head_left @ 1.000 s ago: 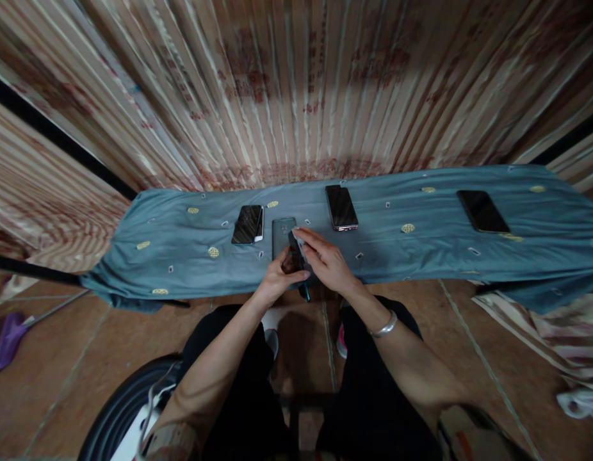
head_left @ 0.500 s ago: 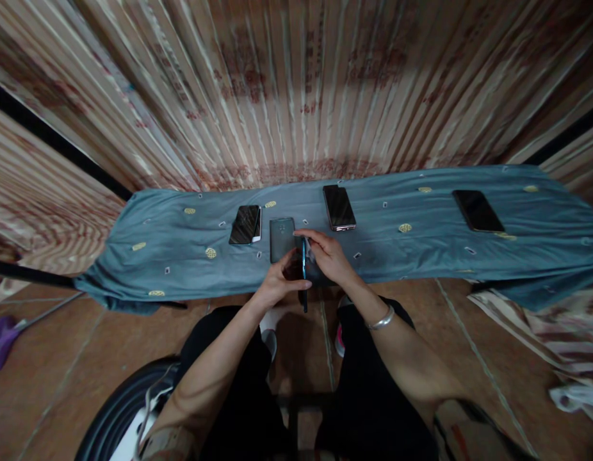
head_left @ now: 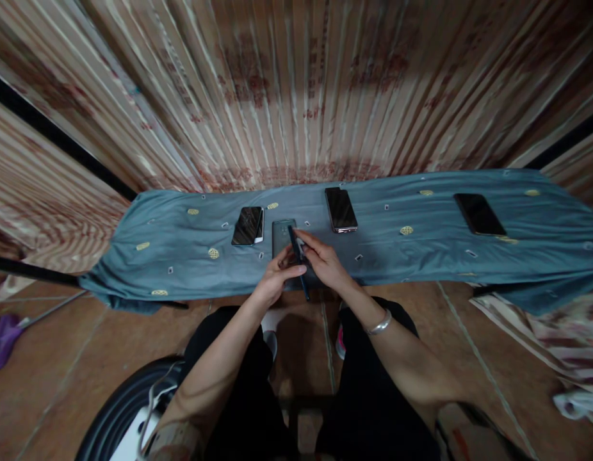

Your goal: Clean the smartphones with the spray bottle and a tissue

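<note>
A dark phone (head_left: 306,286) is held nearly edge-on over the near edge of the cloth-covered table, its upper end leaning left. My left hand (head_left: 276,276) is closed round its lower half, thumb across the near side. Fingers of my right hand (head_left: 326,261) are bent against the phone's right face; a small pale patch shows under them, too hidden to name. Beneath and just beyond the hands lies another dark phone (head_left: 280,232), back up, partly covered by them.
On the blue patterned cloth (head_left: 406,256) lie a stack of phones (head_left: 249,225) at left, another stack (head_left: 341,209) beyond my right hand, and a black phone (head_left: 479,214) far right. A pleated curtain (head_left: 287,96) hangs behind. A round black tub (head_left: 104,410) stands lower left.
The held phone has turned, its upper end now tipped left and away from upright. My right fingers have shifted slightly down along its face. My left hand keeps its grip.
</note>
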`<state>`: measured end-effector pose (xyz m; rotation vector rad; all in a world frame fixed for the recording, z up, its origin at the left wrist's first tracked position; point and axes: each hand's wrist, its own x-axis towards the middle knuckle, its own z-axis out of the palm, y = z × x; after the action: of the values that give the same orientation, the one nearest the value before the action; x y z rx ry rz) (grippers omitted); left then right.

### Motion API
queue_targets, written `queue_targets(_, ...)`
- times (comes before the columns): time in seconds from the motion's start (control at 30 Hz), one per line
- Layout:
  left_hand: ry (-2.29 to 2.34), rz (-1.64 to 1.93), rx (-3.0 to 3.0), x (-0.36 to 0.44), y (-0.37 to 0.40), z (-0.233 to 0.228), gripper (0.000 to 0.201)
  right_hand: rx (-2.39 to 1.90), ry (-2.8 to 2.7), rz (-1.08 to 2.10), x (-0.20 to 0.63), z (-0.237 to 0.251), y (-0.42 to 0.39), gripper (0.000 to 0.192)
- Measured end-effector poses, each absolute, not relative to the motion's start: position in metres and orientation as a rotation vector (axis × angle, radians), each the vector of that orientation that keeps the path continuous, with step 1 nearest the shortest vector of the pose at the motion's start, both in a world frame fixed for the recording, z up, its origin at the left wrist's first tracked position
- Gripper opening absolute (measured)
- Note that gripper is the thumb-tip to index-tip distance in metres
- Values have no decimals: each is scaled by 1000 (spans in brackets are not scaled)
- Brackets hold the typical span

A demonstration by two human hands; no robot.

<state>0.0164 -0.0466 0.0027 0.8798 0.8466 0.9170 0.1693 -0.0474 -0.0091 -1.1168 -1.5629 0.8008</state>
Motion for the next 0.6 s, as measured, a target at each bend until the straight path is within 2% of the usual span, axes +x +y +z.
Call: queue_targets(0.6,784,1029,715,3,-28,13,35,-961,-1734,931,166,12,-65,47)
